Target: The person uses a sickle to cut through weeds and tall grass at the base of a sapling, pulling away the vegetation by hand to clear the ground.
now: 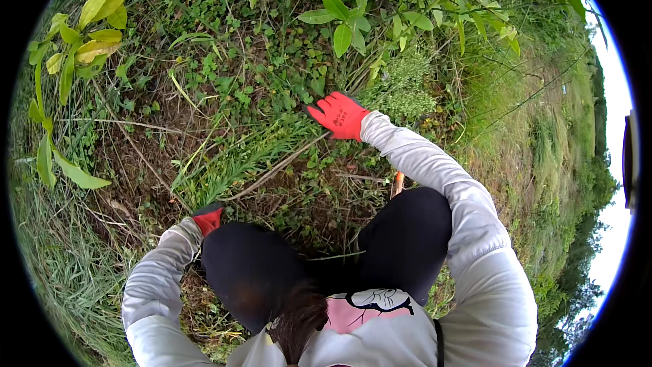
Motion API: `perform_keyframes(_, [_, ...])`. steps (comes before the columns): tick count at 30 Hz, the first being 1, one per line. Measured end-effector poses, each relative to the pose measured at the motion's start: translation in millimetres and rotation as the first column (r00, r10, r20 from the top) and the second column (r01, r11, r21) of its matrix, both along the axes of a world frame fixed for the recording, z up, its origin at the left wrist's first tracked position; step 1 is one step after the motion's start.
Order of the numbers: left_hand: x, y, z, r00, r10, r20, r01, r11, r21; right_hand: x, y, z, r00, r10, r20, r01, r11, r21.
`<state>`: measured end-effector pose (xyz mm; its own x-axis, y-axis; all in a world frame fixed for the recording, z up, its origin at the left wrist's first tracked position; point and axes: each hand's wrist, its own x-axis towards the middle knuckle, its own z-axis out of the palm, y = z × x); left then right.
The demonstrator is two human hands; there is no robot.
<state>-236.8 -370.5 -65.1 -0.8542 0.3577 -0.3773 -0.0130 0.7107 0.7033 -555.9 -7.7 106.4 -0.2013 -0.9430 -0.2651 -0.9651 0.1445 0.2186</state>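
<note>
My right hand (pixel 340 114), in a red glove with dark fingertips, reaches into low weeds, back upward and fingers bent. Its fingertips sink among leaves, so a grip on anything there is not visible. A thin dry stem (pixel 277 167) runs from beneath that hand down to the left. My left hand (pixel 208 218), gloved alike, is low beside my left knee, which hides part of it. Feathery green weeds (pixel 239 163) lie just above it, their lower ends meeting its dark fingers. Pale flowering weeds (pixel 405 84) stand just right of my right hand.
An orange-topped handle (pixel 399 178) shows beside my right knee (pixel 407 239). Leafy branches (pixel 356 5) overhang the far side, and a yellow-green sapling (pixel 76 51) leans in at left. Another dry stem (pixel 137 150) slants across bare soil. Tall grass (pixel 540 127) covers the right.
</note>
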Motion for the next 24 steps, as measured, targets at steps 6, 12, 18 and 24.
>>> perform_keyframes(6, [5.0, -10.3, -16.3, 0.998, -0.056, -0.020, 0.055, 0.997, -0.054, 8.9, -1.9, 18.1, 0.999, 0.045, 0.001, -0.044, 0.994, 0.096])
perform_keyframes(12, [4.0, -17.3, 28.9, 0.978, -0.208, 0.019, 0.208, 0.973, -0.102, 7.2, -1.4, 41.8, 0.991, 0.135, -0.018, -0.136, 0.991, -0.013])
perform_keyframes(18, [17.2, -31.3, 88.3, 0.987, -0.142, 0.077, 0.152, 0.976, -0.154, 0.8, -24.2, 56.1, 0.989, 0.148, -0.015, -0.149, 0.986, -0.078])
perform_keyframes(24, [15.1, -20.6, 56.8, 0.995, -0.100, 0.002, 0.100, 0.987, -0.123, 6.5, -31.5, 45.4, 0.990, 0.047, 0.130, -0.064, 0.990, 0.129])
